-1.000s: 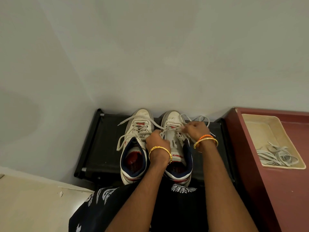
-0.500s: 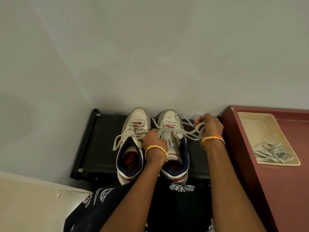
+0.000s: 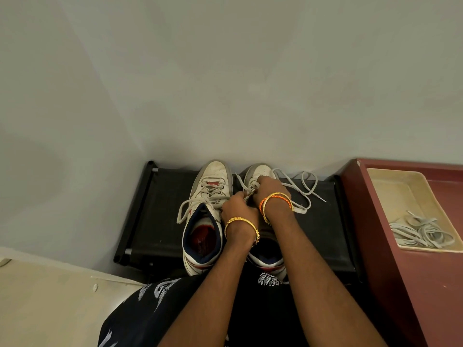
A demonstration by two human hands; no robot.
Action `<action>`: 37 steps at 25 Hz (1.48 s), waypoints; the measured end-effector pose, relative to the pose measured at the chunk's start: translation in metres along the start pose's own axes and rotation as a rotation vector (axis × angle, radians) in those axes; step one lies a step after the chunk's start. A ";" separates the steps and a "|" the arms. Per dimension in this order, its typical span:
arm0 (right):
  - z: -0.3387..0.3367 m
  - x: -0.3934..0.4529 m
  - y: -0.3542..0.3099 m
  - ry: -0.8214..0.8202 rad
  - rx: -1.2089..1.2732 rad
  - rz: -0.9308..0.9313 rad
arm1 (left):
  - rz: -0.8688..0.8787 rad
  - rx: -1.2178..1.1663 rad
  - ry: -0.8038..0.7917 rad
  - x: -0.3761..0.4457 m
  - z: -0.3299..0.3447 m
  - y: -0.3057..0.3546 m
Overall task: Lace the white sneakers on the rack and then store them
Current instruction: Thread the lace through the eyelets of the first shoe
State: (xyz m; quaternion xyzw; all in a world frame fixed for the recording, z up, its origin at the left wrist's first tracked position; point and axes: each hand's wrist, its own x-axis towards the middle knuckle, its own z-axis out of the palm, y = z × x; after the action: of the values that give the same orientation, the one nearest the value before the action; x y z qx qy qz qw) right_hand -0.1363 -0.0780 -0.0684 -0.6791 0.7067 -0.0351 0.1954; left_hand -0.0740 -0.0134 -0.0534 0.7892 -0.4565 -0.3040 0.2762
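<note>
- I count two white high-top leather sneakers with navy collars, the left one (image 3: 208,216) and the right one (image 3: 260,176), side by side and touching on the black fabric-topped shoe rack (image 3: 160,211).
- I count one cream plastic tray (image 3: 400,191) holding a tangle of spare grey-white laces (image 3: 423,232).
- My left hand (image 3: 236,209) and right hand (image 3: 269,187) are both curled over the right sneaker's grey-white lace (image 3: 298,189); each seems to pinch it, though fingertips are hidden.
- Both sneakers run lengthwise away from me, toes at the wall.
</note>
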 end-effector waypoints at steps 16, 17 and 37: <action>-0.079 -0.036 0.104 -0.183 1.458 0.311 | -0.117 -0.072 0.073 0.002 -0.003 0.002; -0.084 -0.039 0.115 -0.043 1.686 0.401 | -0.114 -0.068 0.071 0.002 -0.003 0.002; -0.025 -0.020 0.049 -0.109 0.457 0.398 | 0.411 0.409 -0.118 0.045 0.002 0.024</action>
State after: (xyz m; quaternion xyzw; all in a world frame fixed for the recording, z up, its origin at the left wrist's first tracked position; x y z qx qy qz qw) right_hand -0.1906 -0.0604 -0.0565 -0.4666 0.7882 -0.1176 0.3835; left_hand -0.0709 -0.0641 -0.0481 0.7006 -0.6737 -0.1889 0.1403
